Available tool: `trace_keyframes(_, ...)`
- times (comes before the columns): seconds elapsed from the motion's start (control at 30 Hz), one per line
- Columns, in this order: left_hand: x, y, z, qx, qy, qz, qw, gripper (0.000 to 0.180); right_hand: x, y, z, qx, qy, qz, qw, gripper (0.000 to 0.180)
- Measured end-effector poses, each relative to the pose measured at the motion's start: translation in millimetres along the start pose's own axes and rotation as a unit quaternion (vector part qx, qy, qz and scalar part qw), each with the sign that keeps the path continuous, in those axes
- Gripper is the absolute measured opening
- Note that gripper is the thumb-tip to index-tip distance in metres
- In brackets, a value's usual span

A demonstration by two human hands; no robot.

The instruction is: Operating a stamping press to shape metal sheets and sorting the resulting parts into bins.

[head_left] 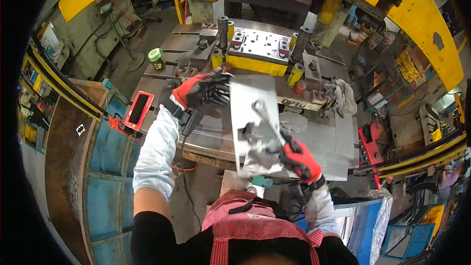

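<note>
A pale flat metal sheet (248,98) is raised above the workbench, its lower part smeared by motion. My left hand (203,90), in a red and black glove, has its fingers closed at the sheet's upper left edge. In my right hand (300,159), gloved alike, is a metal tool (267,120) with a long shaft and a rounded end, lying across the sheet; its exact kind is unclear. The blurred dark and shiny patches by the tool cannot be made out. Below my left wrist hangs a black device (192,122) with a cable.
Ahead stands a press die (257,46) with a yellow block, between posts. A green-lidded bottle (156,58) and a phone in a red case (140,109) sit on the left. Grey rags (341,98) lie at right, near metal sheets (326,159). A blue-framed bin (110,167) stands left.
</note>
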State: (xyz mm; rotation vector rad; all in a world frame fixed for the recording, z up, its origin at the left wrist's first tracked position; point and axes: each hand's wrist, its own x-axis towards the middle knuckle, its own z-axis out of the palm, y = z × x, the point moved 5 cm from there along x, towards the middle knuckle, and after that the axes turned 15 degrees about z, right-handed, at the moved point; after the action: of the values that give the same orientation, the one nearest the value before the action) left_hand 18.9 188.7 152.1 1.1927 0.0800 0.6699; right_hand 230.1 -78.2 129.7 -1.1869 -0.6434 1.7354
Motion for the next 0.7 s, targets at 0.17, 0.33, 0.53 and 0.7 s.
trace_keyframes(0.17,-19,-54,38,-0.179,0.045,-0.029,0.982,0.046,69,-96,-29,-0.092,0.006,-0.122,0.988,0.021)
trace_keyframes(0.33,31,-96,75,-0.270,0.144,0.046,0.951,0.044,149,-148,-60,-0.303,-0.027,-0.288,0.908,0.023)
trace_keyframes(0.53,43,-133,36,-0.182,0.193,0.131,0.955,0.042,166,-123,-61,-0.116,-0.091,-0.137,0.980,0.026)
trace_keyframes(0.7,36,-120,51,-0.190,0.222,0.117,0.949,0.044,169,-111,-53,0.023,-0.014,-0.060,0.998,0.024)
